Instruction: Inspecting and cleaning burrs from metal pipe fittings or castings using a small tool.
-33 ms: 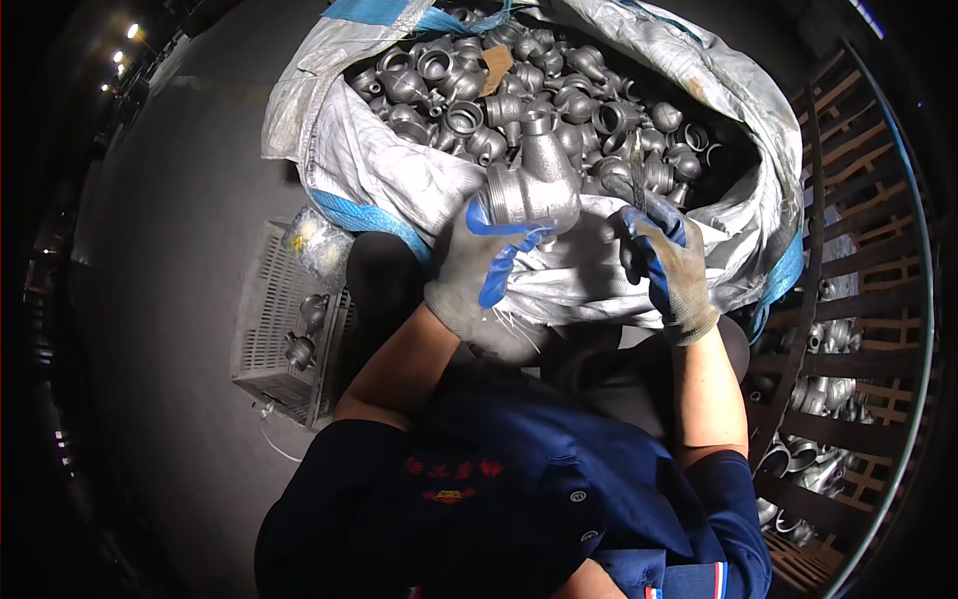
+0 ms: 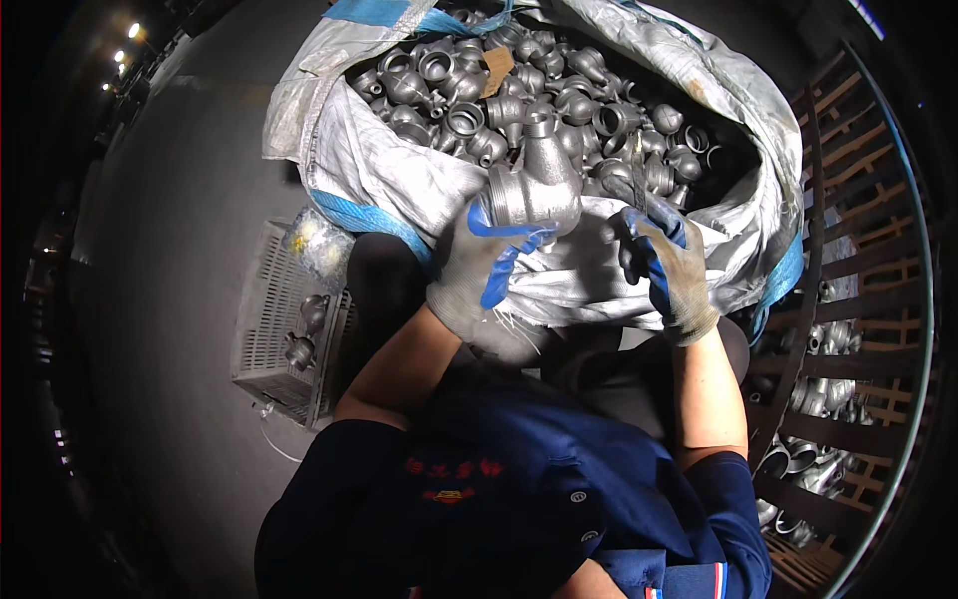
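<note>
1. The left hand (image 2: 484, 262) is gripping a grey metal fitting (image 2: 536, 195) over the white sack's (image 2: 399, 170) near edge.
2. Rightward, the right hand (image 2: 671, 262) is clasping a slim dark tool (image 2: 639, 172).
3. Steadying fitting beside tool seems in hand; bringing them together calls for firm grips.
4. Both hands are keeping nearly the earlier pose.

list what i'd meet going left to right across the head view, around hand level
Grey slatted crate → gloved left hand holding a grey metal fitting → gloved right hand → dark barred rack.
</note>
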A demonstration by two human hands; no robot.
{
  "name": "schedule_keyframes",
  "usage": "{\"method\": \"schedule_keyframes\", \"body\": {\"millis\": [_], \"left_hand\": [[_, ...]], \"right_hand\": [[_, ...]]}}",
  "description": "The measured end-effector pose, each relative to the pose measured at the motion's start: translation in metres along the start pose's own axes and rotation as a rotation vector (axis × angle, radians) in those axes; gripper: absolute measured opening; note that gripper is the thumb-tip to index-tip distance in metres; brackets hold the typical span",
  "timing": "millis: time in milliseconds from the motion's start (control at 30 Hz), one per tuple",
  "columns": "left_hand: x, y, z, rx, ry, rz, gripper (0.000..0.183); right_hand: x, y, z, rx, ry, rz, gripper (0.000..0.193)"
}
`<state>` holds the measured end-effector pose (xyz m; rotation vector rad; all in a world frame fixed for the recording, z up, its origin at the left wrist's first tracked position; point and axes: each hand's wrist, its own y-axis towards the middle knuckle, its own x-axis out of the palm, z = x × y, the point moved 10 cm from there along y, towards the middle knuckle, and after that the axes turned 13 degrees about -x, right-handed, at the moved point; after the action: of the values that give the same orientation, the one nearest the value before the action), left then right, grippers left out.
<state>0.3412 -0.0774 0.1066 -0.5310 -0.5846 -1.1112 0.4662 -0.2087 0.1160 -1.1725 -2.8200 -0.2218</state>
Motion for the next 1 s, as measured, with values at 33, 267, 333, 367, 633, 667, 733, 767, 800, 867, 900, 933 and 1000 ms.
{"method": "schedule_keyframes", "body": {"millis": [33, 267, 333, 367, 633, 667, 733, 767, 800, 867, 900, 933, 1000], "left_hand": [[-0.002, 0.000, 0.000, 0.010, 0.017, 0.021, 0.045], [-0.017, 0.004, -0.012, -0.070, -0.069, 0.187, 0.031], [-0.013, 0.003, -0.006, 0.001, -0.002, 0.171, 0.026], [-0.012, 0.003, -0.010, -0.020, -0.009, 0.162, 0.023], [-0.009, 0.005, -0.018, -0.116, 0.100, 0.116, 0.028], [-0.010, 0.005, -0.021, -0.146, 0.058, 0.122, 0.029], [-0.010, 0.006, -0.023, -0.177, 0.000, 0.115, 0.031], [-0.007, 0.007, -0.023, -0.181, -0.086, 0.074, 0.032], [0.000, 0.008, -0.021, -0.179, -0.173, -0.003, 0.036], [0.004, 0.007, -0.013, -0.148, -0.233, -0.061, 0.036], [0.012, 0.004, -0.009, -0.128, -0.294, -0.150, 0.037], [0.005, 0.007, -0.012, -0.162, -0.250, -0.065, 0.038], [0.018, 0.003, -0.021, -0.296, -0.338, -0.200, 0.033]], "right_hand": [[0.004, 0.000, -0.003, -0.055, 0.048, -0.007, 0.029], [-0.003, -0.003, -0.003, -0.047, 0.021, 0.074, 0.036], [0.007, -0.001, -0.008, -0.077, 0.018, -0.026, 0.037], [0.006, 0.000, -0.007, -0.067, 0.026, -0.007, 0.036], [-0.008, 0.001, 0.017, -0.075, -0.016, -0.028, 0.038], [-0.011, 0.004, 0.019, -0.114, -0.044, -0.040, 0.039], [-0.014, 0.007, 0.019, -0.188, -0.067, -0.055, 0.042], [-0.013, 0.008, 0.019, -0.206, -0.083, -0.065, 0.043], [-0.011, 0.008, 0.019, -0.209, -0.088, -0.081, 0.044], [-0.004, 0.006, 0.015, -0.207, -0.111, -0.128, 0.046], [0.000, 0.004, 0.011, -0.207, -0.122, -0.152, 0.047], [0.007, 0.001, 0.001, -0.257, -0.102, -0.197, 0.048], [0.008, -0.004, -0.014, -0.308, -0.194, -0.197, 0.049]]}}
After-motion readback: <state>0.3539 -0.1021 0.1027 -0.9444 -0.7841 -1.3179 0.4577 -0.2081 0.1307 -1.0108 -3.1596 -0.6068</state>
